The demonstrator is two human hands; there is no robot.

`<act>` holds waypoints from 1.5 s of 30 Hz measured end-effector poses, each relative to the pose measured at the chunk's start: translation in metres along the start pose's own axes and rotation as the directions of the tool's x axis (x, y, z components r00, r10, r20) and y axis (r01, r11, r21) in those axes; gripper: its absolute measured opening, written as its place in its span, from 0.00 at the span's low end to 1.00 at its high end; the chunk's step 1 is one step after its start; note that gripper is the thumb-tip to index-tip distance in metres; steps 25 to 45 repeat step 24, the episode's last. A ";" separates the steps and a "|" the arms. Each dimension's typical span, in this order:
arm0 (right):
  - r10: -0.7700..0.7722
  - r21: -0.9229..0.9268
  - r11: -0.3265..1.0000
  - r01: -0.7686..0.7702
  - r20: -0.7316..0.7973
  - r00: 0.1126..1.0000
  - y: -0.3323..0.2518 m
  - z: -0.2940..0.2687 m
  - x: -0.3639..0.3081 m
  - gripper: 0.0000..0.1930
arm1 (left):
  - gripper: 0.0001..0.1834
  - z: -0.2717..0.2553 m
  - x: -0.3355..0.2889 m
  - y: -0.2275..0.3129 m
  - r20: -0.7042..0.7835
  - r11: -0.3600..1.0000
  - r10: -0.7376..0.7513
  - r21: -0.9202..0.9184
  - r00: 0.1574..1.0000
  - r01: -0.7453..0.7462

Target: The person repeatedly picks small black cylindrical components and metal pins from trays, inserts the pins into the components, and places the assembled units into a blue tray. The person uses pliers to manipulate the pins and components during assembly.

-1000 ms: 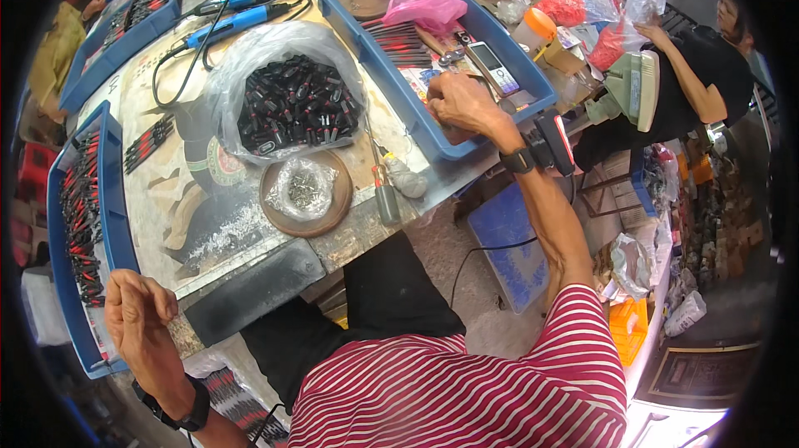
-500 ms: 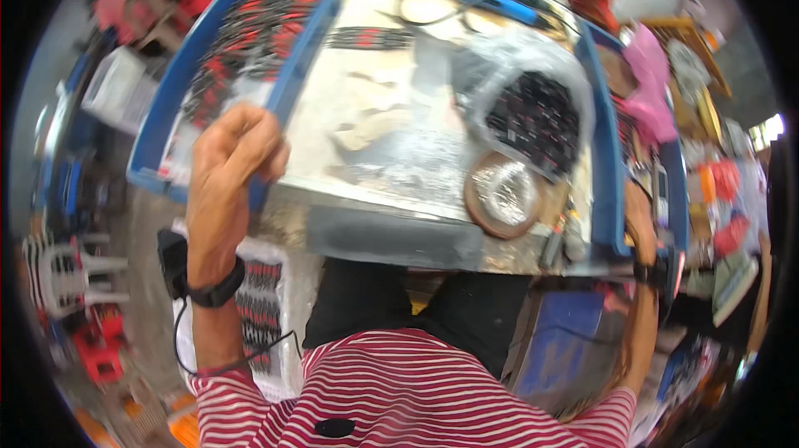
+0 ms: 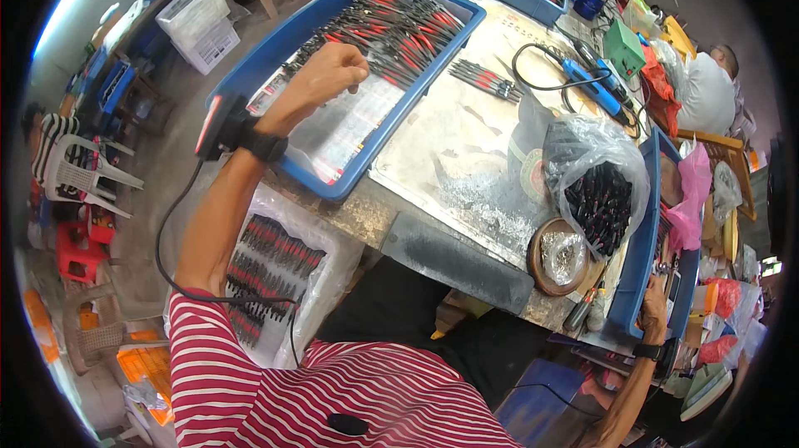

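My left hand (image 3: 331, 74), with curled, closed fingers, hangs over the long blue tray (image 3: 379, 147). Whatever may be inside the fingers is hidden. Beneath and beyond it, many slim black-and-red pen-like tools (image 3: 399, 28) lie heaped in the tray's far part, and printed white sheets (image 3: 333, 136) line its near part. At far right my right hand (image 3: 655, 302) reaches into a narrower blue bin (image 3: 634, 282); its fingers are too small and partly hidden to read. A clear plastic bag (image 3: 583, 144) of small black parts (image 3: 601, 207) sits left of that bin.
A round brown dish (image 3: 545, 269) with shiny small pieces stands near the bench's front edge, beside a screwdriver (image 3: 580, 312). A row of black-and-red tools (image 3: 485, 79) and corded blue power drivers (image 3: 593, 86) lie farther back. Packed tools (image 3: 270, 269) rest in a box below left.
The view has swung to the left, bringing more of the long tray into sight. My left hand has moved farther over this tray, still closed. My right hand stays at the right bin.
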State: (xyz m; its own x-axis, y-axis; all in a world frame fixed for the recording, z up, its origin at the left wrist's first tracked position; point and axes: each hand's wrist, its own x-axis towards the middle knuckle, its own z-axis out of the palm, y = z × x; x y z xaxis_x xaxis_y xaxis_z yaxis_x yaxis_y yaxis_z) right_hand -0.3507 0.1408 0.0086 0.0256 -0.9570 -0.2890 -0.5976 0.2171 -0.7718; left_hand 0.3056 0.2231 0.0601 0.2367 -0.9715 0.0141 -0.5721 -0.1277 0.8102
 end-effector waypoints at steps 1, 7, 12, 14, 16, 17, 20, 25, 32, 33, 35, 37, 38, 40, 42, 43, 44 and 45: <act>0.020 -0.031 0.999 -0.020 -0.014 1.000 0.005 -0.001 0.006 0.10 | 0.10 0.001 0.008 -0.004 0.016 1.000 0.005 0.012 1.000 -0.005; 0.045 0.077 0.996 -0.044 -0.008 0.999 0.009 -0.007 0.010 0.09 | 0.12 0.020 0.060 -0.038 0.072 0.943 0.244 0.215 0.967 -0.254; 0.076 0.322 0.944 -0.068 -0.012 0.997 0.000 -0.018 0.000 0.12 | 0.15 0.037 0.079 -0.064 0.115 0.954 0.284 0.068 0.952 -0.293; -0.015 0.441 0.896 0.062 -0.109 0.994 0.002 -0.010 0.004 0.16 | 0.17 0.040 0.084 -0.069 0.091 0.917 0.324 0.213 0.942 -0.336; -0.006 0.532 0.843 0.075 -0.130 0.992 -0.002 -0.014 0.001 0.19 | 0.19 0.041 0.084 -0.073 0.065 0.905 0.356 0.226 0.932 -0.361; 0.000 0.582 0.810 0.080 -0.136 0.991 -0.004 -0.017 0.000 0.20 | 0.17 0.042 0.083 -0.074 0.055 0.912 0.343 0.218 0.938 -0.347; -0.049 0.592 0.789 0.168 -0.212 0.976 -0.007 -0.020 -0.001 0.25 | 0.14 0.045 0.080 -0.077 0.024 0.936 0.285 0.207 0.958 -0.284; -0.085 0.609 0.758 0.233 -0.262 0.961 -0.001 -0.027 0.004 0.31 | 0.12 0.041 0.081 -0.076 0.096 0.928 0.289 0.215 0.953 -0.303; -0.085 0.609 0.758 0.233 -0.262 0.961 -0.001 -0.027 0.004 0.31 | 0.12 0.041 0.081 -0.076 0.096 0.928 0.289 0.215 0.953 -0.303; -0.085 0.609 0.758 0.233 -0.262 0.961 -0.001 -0.027 0.004 0.31 | 0.12 0.041 0.081 -0.076 0.096 0.928 0.289 0.215 0.953 -0.303; -0.085 0.609 0.758 0.233 -0.262 0.961 -0.001 -0.027 0.004 0.31 | 0.12 0.041 0.081 -0.076 0.096 0.928 0.289 0.215 0.953 -0.303; -0.085 0.609 0.758 0.233 -0.262 0.961 -0.001 -0.027 0.004 0.31 | 0.12 0.041 0.081 -0.076 0.096 0.928 0.289 0.215 0.953 -0.303; -0.085 0.609 0.758 0.233 -0.262 0.961 -0.001 -0.027 0.004 0.31 | 0.12 0.041 0.081 -0.076 0.096 0.928 0.289 0.215 0.953 -0.303; -0.085 0.609 0.758 0.233 -0.262 0.961 -0.001 -0.027 0.004 0.31 | 0.12 0.041 0.081 -0.076 0.096 0.928 0.289 0.215 0.953 -0.303; -0.085 0.609 0.758 0.233 -0.262 0.961 -0.001 -0.027 0.004 0.31 | 0.12 0.041 0.081 -0.076 0.096 0.928 0.289 0.215 0.953 -0.303; -0.085 0.609 0.758 0.233 -0.262 0.961 -0.001 -0.027 0.004 0.31 | 0.12 0.041 0.081 -0.076 0.096 0.928 0.289 0.215 0.953 -0.303; -0.085 0.609 0.758 0.233 -0.262 0.961 -0.001 -0.027 0.004 0.31 | 0.12 0.041 0.081 -0.076 0.096 0.928 0.289 0.215 0.953 -0.303; -0.085 0.609 0.758 0.233 -0.262 0.961 -0.001 -0.027 0.004 0.31 | 0.12 0.041 0.081 -0.076 0.096 0.928 0.289 0.215 0.953 -0.303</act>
